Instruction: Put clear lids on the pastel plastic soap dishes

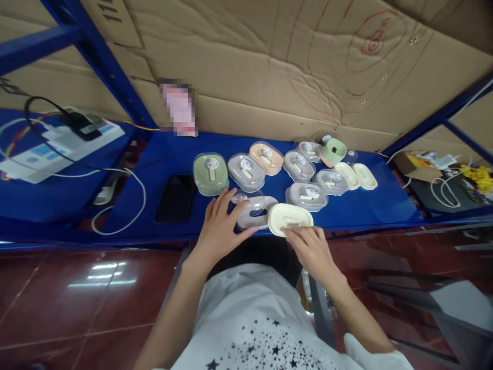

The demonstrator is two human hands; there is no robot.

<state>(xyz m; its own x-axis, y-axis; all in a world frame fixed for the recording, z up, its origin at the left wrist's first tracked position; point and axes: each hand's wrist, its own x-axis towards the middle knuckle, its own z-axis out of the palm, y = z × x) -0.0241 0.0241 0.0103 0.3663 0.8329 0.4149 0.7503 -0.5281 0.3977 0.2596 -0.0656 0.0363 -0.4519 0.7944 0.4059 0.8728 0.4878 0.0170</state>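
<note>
Head view, right grip (311, 249) holding cream tray (293, 215), left grip (220, 229) wide, green box (210, 177) beyond, phone (175, 198) beside

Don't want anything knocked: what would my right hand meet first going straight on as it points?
Past the cream dish it holds, your right hand would probably meet the holed grey cover; depth is unclear.

A workshop, by its blue bench (164, 158), cardboard backing (250, 67) and power strip (42, 152)
</note>
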